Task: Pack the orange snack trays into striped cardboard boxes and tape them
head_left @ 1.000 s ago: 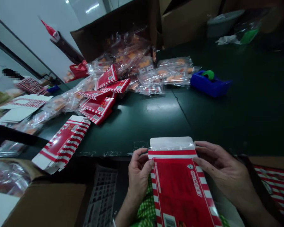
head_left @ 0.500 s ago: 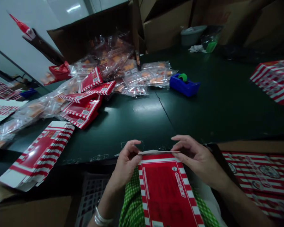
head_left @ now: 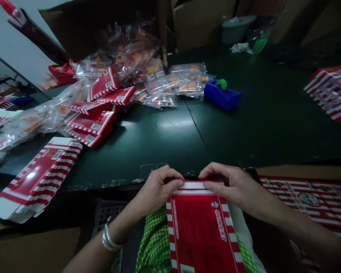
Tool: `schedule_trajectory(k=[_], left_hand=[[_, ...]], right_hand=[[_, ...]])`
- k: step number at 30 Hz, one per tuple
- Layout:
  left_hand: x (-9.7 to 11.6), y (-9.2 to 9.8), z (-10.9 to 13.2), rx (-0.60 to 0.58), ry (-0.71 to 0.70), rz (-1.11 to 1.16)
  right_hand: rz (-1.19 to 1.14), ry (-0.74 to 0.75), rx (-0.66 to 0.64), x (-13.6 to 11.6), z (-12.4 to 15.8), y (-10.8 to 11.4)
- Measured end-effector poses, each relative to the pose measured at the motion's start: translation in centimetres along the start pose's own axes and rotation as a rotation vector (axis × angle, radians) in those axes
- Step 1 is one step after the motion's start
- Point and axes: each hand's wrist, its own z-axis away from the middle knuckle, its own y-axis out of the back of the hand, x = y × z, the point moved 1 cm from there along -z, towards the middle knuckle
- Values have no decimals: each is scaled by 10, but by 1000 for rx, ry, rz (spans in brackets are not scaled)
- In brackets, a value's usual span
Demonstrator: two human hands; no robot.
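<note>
A flat red-and-white striped carton (head_left: 200, 231) lies upright against my lap, its top edge folded over. My left hand (head_left: 160, 185) grips that edge at its left corner, and my right hand (head_left: 224, 184) holds the right side, fingertips pressing on the fold. A silver bangle (head_left: 109, 240) circles my left wrist. Green gingham cloth (head_left: 155, 242) lies under the carton. The carton's lower end runs out of view.
A dark green table (head_left: 147, 148) stretches ahead, with a stack of flat cartons (head_left: 36, 178) at left and more (head_left: 333, 93) at right. Cellophane bags of orange pastries (head_left: 130, 57) are heaped at the back, near a blue tape dispenser (head_left: 223, 94). Striped carton sheets (head_left: 309, 201) lie at lower right.
The carton's white top flap, upright a second ago, has folded down toward me. Both hands have closed in on the top edge. The table scene has shifted left and up in view.
</note>
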Motion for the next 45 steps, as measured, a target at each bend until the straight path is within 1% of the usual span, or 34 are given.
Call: schedule_trajectory(k=[3, 5, 8, 11, 13, 15, 17, 20, 22, 25, 27, 30, 31, 32, 34, 36, 37, 39, 40, 42, 44, 45], left_hand=[[11, 11, -11, -64, -3, 54], [14, 15, -13, -58, -29, 58], [12, 12, -6, -3, -91, 37], [7, 6, 6, 26, -64, 99], [6, 4, 12, 63, -18, 151], [6, 5, 16, 123, 24, 199], [6, 7, 17, 144, 62, 245], [4, 9, 17, 111, 90, 277], [2, 8, 18, 114, 80, 253], [-1, 6, 18, 161, 60, 199], [-1, 6, 16, 160, 69, 200], [1, 8, 11, 98, 75, 238], [2, 10, 10, 72, 74, 251], [2, 11, 8, 46, 73, 263], [3, 13, 6, 1, 75, 282], [3, 15, 3, -12, 74, 286], [3, 15, 3, -8, 73, 286], [3, 14, 3, 18, 71, 289], [3, 13, 5, 40, 69, 288], [2, 8, 11, 107, 47, 253], [2, -1, 21, 180, -32, 151], [1, -6, 27, 206, -100, 85]], right_hand=[[-63, -37, -36, -5, -5, 7], [-58, -4, -1, -6, -3, 6], [-25, 73, 168, 0, 8, -3], [14, 141, 360, 12, 23, -11], [49, 186, 427, 18, 29, -12], [83, 214, 441, 20, 32, -11], [106, 216, 407, 18, 33, -9], [133, 207, 353, 15, 36, -9], [129, 196, 336, 14, 39, -11], [60, 151, 285, 13, 39, -9], [-57, 60, 184, 11, 36, -4], [-316, -117, -3, 4, 26, 12], [-356, -152, -48, 0, 22, 19], [-350, -170, -82, -5, 17, 25], [-238, -184, -137, -15, 10, 36], [-99, -185, -179, -26, 6, 40], [-26, -168, -180, -30, 6, 40], [118, -80, -130, -35, 11, 35], [177, -15, -65, -35, 16, 32], [245, 124, 111, -29, 28, 25], [258, 224, 275, -16, 39, 20], [261, 256, 327, -8, 43, 18]])
